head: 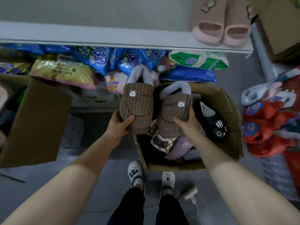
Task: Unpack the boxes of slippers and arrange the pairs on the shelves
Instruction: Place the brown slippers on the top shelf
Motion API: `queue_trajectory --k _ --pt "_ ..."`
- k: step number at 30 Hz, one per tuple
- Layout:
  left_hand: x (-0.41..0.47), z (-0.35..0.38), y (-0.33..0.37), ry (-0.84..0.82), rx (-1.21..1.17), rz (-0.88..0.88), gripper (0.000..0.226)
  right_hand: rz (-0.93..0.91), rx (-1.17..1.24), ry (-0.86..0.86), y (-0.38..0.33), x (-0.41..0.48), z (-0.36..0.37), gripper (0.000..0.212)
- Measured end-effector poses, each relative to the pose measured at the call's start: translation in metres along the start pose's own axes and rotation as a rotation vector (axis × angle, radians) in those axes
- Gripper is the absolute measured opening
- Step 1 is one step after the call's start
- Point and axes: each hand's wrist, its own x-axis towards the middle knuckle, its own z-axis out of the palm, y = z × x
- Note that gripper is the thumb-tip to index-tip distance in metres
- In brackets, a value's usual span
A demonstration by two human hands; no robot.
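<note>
My left hand (121, 123) grips the toe end of a brown corduroy slipper (138, 103) with a white bear patch and grey fur lining. My right hand (186, 122) grips the matching brown slipper (174, 111) the same way. Both slippers are held side by side above the open cardboard box (227, 111) on the floor. Inside the box lie more slippers, among them a black cat-faced one (214, 125) and a lilac one (180, 148). A pink pair with bear patches (222, 21) stands on the white shelf (113, 36) at the upper right.
Bags of detergent (100, 59) fill the lower shelf behind the box. A second cardboard box (35, 124) stands open at the left. Red and white slippers (267, 127) are piled at the right. Another carton (282, 26) sits at the upper right. My feet (151, 176) stand just before the box.
</note>
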Motion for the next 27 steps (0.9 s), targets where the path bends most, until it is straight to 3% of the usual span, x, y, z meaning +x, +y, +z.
queue_trajectory --k 3,6,13,20,27 --pt "-0.011 0.007 0.009 -0.011 -0.028 0.012 0.065 -0.032 0.008 -0.048 -0.013 -0.014 -0.019 0.083" --pt "-0.029 0.02 0.017 -0.011 -0.055 0.049 0.051 -0.111 -0.008 -0.068 -0.029 -0.029 -0.039 0.079" --pt "-0.092 0.058 0.025 -0.095 -0.105 0.25 0.074 -0.294 -0.02 -0.105 -0.08 -0.07 -0.087 0.081" --pt "-0.153 0.087 0.057 -0.088 -0.096 0.443 0.071 -0.47 0.045 -0.086 -0.131 -0.104 -0.126 0.076" --pt "-0.198 0.103 0.11 -0.098 -0.063 0.646 0.072 -0.676 -0.069 -0.092 -0.202 -0.137 -0.165 0.071"
